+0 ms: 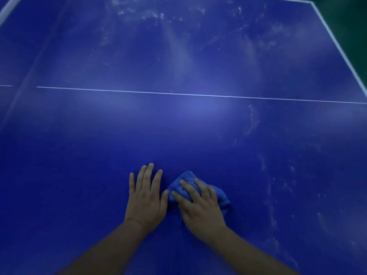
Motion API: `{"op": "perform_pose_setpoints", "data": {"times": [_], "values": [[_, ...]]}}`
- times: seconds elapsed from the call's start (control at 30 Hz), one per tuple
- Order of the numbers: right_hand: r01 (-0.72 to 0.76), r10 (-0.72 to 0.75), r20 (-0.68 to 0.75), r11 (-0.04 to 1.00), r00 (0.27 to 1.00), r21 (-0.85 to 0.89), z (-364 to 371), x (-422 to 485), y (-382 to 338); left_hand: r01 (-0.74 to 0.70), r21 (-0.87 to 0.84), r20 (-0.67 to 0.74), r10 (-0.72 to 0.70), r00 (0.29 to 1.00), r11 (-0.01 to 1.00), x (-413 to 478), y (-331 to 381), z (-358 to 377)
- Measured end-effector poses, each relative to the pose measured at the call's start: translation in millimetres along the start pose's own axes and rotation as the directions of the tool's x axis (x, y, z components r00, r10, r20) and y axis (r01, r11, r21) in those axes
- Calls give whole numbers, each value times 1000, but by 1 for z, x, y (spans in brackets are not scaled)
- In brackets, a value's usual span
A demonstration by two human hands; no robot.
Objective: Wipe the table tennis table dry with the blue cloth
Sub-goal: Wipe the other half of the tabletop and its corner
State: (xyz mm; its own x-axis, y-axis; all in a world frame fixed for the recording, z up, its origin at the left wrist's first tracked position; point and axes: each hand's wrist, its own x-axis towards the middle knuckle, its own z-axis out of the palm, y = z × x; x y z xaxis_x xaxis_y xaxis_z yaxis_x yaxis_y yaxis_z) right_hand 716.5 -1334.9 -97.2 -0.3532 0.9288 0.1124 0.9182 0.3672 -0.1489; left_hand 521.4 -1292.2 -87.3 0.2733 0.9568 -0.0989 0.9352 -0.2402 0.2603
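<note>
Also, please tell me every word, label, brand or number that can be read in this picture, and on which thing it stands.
None: no word, number or logo can be read.
The table tennis table shows only a white line and pale smears.
The blue cloth under the right hand shows no label.
The left hand lies flat on the table.

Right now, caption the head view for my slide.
Right hand presses the cloth on the streaked table; left hand rests flat beside it.
</note>
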Motion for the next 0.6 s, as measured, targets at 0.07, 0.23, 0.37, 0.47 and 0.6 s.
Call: {"op": "perform_pose_setpoints", "data": {"times": [0.07, 0.23, 0.37, 0.47, 0.6], "values": [[-70, 69, -20, 996, 997, -49, 3, 40, 49, -28, 11, -6, 28, 1000, 1000, 25, 11, 2], [-712, 712, -77, 701, 698, 29, -18, 114, 186, -11, 57, 58, 7, 998, 998, 96, 47, 4], [-766, 759, -172, 642, 628, 35, -17, 95, 173, 74, 118, 119, -88, 989, 990, 123, 63, 7], [-473, 466, -125, 880, 876, -33, 3, 85, 107, 65, 145, 75, -77, 994, 987, 120, 62, 15], [-307, 304, -90, 951, 948, -24, 9, 125, 119, 42, 152, 59, -51, 997, 987, 124, 57, 21]]}}
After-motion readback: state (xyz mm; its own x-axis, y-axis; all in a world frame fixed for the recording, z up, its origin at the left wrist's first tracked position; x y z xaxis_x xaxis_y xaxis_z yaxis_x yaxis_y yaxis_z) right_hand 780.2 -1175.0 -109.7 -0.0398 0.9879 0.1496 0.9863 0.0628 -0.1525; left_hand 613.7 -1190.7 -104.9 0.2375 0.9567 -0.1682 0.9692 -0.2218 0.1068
